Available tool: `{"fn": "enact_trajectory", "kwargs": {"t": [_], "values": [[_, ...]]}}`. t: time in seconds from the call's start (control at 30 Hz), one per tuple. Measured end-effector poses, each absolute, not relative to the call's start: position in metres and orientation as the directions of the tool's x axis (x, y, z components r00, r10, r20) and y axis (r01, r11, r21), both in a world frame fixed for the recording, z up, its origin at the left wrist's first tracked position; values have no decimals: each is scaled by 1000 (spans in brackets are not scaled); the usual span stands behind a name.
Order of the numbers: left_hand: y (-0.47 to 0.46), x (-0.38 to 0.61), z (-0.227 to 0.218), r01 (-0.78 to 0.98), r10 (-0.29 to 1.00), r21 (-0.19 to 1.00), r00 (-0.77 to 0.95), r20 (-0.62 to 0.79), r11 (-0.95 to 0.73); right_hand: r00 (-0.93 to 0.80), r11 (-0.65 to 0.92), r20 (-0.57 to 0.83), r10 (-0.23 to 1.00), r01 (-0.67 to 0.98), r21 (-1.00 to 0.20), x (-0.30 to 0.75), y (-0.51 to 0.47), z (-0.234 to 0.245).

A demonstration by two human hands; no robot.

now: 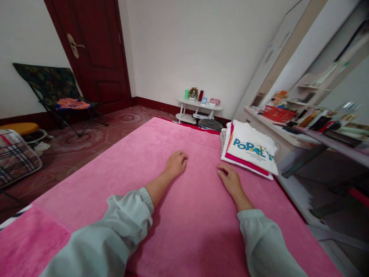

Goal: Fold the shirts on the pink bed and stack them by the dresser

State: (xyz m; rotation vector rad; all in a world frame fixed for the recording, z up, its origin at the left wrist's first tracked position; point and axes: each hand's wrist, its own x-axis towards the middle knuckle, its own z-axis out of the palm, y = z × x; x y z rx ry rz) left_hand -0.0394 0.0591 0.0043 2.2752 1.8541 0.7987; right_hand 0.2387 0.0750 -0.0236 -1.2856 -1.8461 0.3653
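My left hand [176, 163] rests on a pink plush cover [184, 215], its fingers loosely bent and slightly apart, with nothing visible in it. Across from it, my right hand [230, 178] lies on the same cover. A gap shows between its thumb and fingers, and it holds nothing. Just beyond the right hand, a stack of folded clothes [250, 148] sits at the cover's far right edge, not touched by the hand. The top piece is a white T-shirt [242, 134] with blue printed letters; magenta, orange and striped layers show below.
A low white stand [198, 103] with small items is by the far wall. On the right, a counter holds a red basket [278, 113] and several bottles. At left are a folding chair [57, 84] with orange cloth, a yellow stool [19, 128] and a dark red door [95, 50].
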Motion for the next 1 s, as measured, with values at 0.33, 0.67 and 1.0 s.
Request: {"fn": "enact_trajectory", "kwargs": {"t": [0.33,0.67,1.0], "values": [[96,-9,12,942,957,308,42,287,-134,-286,377,330,900,889,-259,256,101,51],[100,-12,2,939,960,338,-27,279,-72,234,7,541,808,914,-406,397,252,105],[101,-16,1,909,955,408,-43,293,-84,212,-161,509,834,977,-142,376,247,108]]}}
